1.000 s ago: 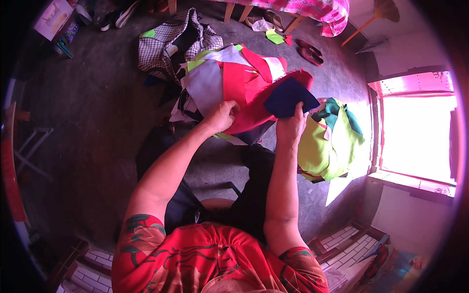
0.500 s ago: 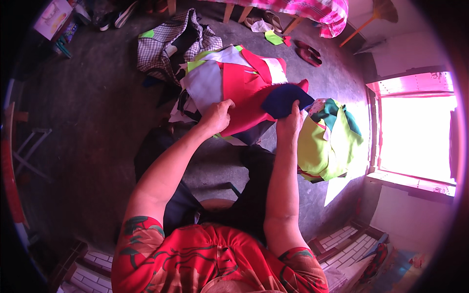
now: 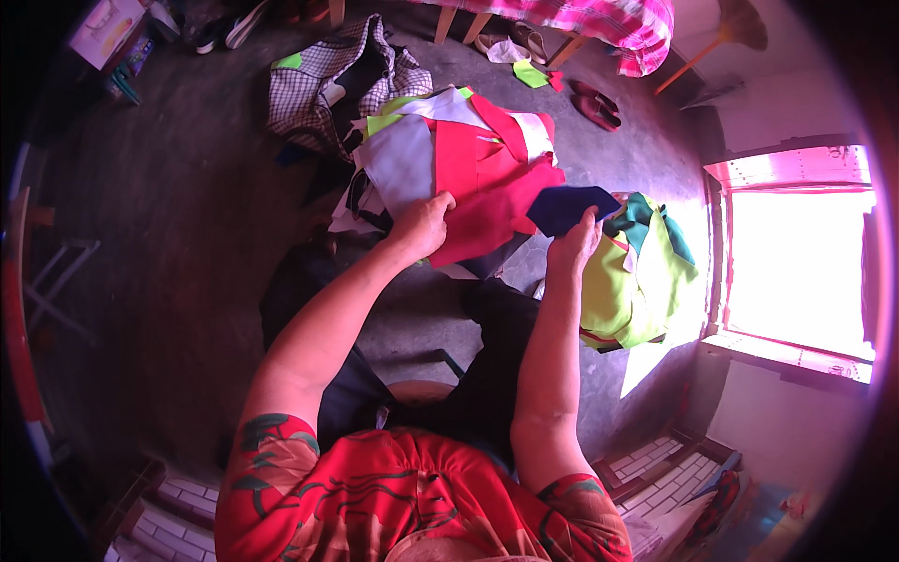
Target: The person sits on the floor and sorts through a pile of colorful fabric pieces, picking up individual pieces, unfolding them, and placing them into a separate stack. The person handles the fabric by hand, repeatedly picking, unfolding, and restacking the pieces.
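Observation:
A heap of cloth pieces lies on the floor ahead of me, with a red piece [image 3: 487, 187] on top and a pale grey-blue piece [image 3: 401, 169] at its left. My left hand [image 3: 423, 225] grips the near edge of the red piece. A dark blue cloth piece [image 3: 567, 206] is pinched in my right hand [image 3: 575, 245] and held just right of the heap. Below that hand sits a second pile of yellow-green and teal cloth [image 3: 637, 272].
A black-and-white checked cloth [image 3: 318, 84] lies behind the heap. Dark red slippers [image 3: 596, 105] and a pink checked covering on wooden legs [image 3: 599, 23] are at the back. A bright window [image 3: 796, 253] is at right. A folding stool frame [image 3: 56, 281] stands at left.
My right hand has carried the dark blue piece to the right, off the red heap toward the yellow-green pile. My left hand stays on the red piece.

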The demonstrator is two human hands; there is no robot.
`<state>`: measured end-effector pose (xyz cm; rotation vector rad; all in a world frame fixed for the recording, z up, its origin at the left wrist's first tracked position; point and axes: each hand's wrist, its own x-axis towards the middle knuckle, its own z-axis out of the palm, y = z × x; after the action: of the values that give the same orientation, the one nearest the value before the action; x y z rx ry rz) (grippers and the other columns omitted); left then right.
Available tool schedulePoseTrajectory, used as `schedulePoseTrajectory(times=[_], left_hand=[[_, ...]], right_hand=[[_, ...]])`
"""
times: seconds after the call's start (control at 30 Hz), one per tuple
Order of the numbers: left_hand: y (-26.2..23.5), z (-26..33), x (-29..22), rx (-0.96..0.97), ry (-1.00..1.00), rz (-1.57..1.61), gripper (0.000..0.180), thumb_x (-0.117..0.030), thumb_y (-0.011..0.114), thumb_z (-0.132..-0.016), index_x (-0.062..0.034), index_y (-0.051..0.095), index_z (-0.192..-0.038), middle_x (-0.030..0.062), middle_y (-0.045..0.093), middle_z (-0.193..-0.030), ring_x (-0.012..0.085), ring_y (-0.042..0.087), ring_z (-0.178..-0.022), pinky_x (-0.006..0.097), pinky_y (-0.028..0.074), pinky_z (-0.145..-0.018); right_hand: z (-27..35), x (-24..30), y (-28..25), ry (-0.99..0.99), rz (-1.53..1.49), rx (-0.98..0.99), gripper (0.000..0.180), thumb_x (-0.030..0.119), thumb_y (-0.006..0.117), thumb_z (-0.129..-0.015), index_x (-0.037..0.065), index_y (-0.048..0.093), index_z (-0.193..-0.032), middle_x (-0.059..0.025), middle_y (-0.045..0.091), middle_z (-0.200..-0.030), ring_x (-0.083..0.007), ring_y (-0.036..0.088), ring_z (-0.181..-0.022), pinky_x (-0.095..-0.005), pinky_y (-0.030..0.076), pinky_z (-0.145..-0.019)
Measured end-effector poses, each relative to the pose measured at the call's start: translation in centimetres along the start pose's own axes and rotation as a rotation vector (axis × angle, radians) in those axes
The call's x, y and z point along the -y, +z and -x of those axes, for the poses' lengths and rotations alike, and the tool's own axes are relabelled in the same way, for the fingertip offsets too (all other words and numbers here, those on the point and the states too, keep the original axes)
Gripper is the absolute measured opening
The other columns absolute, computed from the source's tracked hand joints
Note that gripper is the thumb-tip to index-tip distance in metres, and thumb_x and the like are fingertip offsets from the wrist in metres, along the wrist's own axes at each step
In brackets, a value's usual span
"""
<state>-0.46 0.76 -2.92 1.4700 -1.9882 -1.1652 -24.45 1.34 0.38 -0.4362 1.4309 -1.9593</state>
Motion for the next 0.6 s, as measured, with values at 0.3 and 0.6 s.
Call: schedulePoseTrajectory(times=[0.3,0.6], left_hand=[[-2.1,0.1,-1.0,-0.14,-0.061,-0.258,0.021,-0.01,0.061,-0.076,-0.0072,0.053,-0.095,0.0184,0.062,-0.076,0.0369,0.06,-0.077,0.045,0.047,-0.065],[-4.7,-0.4,-2.9,0.193,-0.054,0.801,0.056,-0.054,0.054,-0.085,-0.0028,0.058,-0.107,0.0016,0.06,-0.094,0.0103,0.056,-0.078,0.024,0.044,-0.072]], right_hand=[[0.5,0.1,1.2,0.288,-0.337,0.108,0.035,0.023,0.049,-0.092,0.001,0.046,-0.119,-0.0129,0.055,-0.116,-0.0277,0.057,-0.103,-0.0449,0.047,-0.09],[5.1,0.8,4.6,0.626,-0.471,0.499,0.036,0.024,0.052,-0.091,0.001,0.049,-0.118,-0.0134,0.057,-0.116,-0.0282,0.054,-0.109,-0.0441,0.039,-0.099]])
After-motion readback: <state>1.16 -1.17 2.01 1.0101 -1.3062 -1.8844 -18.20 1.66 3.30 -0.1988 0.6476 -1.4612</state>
